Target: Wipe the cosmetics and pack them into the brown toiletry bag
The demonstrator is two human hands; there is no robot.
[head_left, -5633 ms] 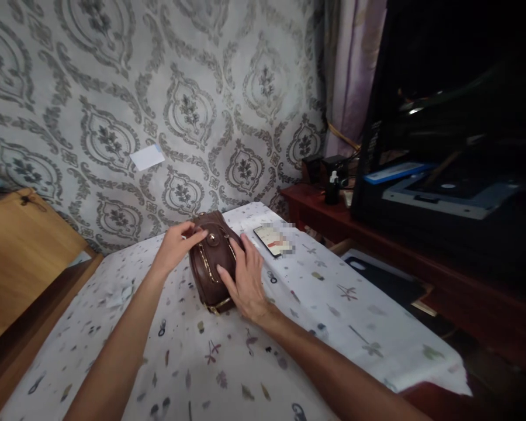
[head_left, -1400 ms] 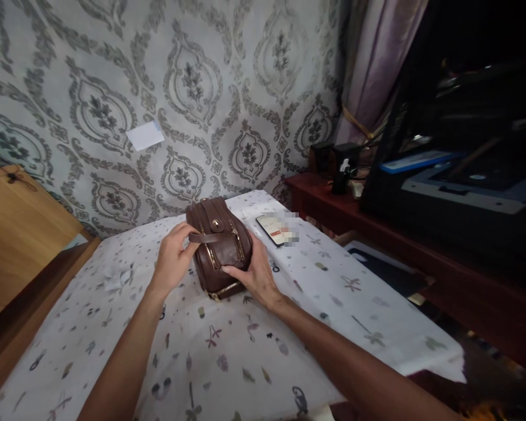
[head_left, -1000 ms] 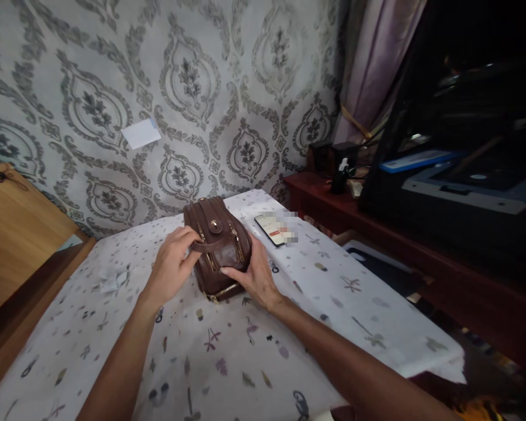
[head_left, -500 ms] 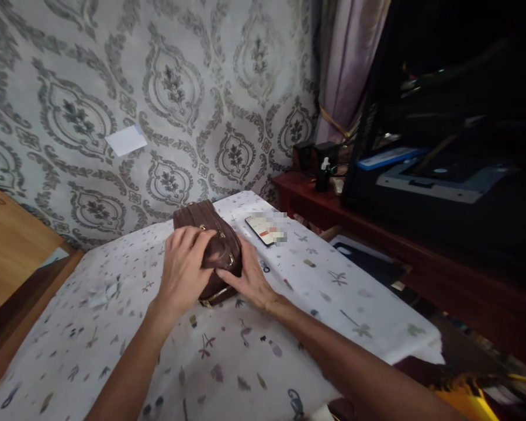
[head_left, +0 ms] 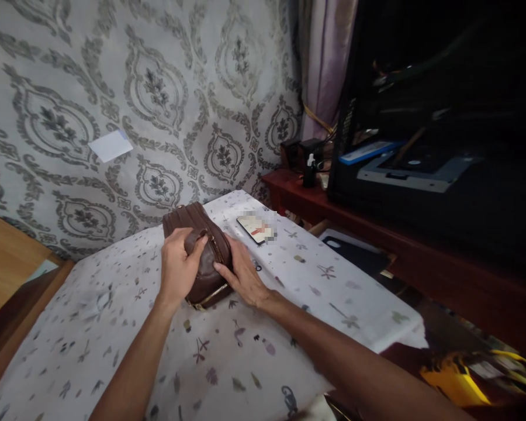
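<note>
A brown leather bag point(head_left: 208, 266) with gold-coloured zippers lies on the patterned white tablecloth point(head_left: 127, 345). My left hand point(head_left: 177, 263) is closed at its left side and top, with the thumb by the upper zipper; whether a zipper pull is pinched there I cannot make out. Along the right side, my right hand point(head_left: 243, 272) grips the bag, thumb on top and fingers down its flank. The zipper along the near edge faces me.
A phone point(head_left: 253, 229) with a lit screen lies right of the bag. Beyond the table stand a dark red cabinet point(head_left: 284, 187) with an open drawer, a small dark bottle point(head_left: 309, 171) and a large black screen point(head_left: 442, 117). A white card point(head_left: 110, 146) is on the wall.
My left hand has shifted back from over the bag's top toward its left side, baring more of the top and zipper. My right hand keeps its grip. The view has turned slightly right.
</note>
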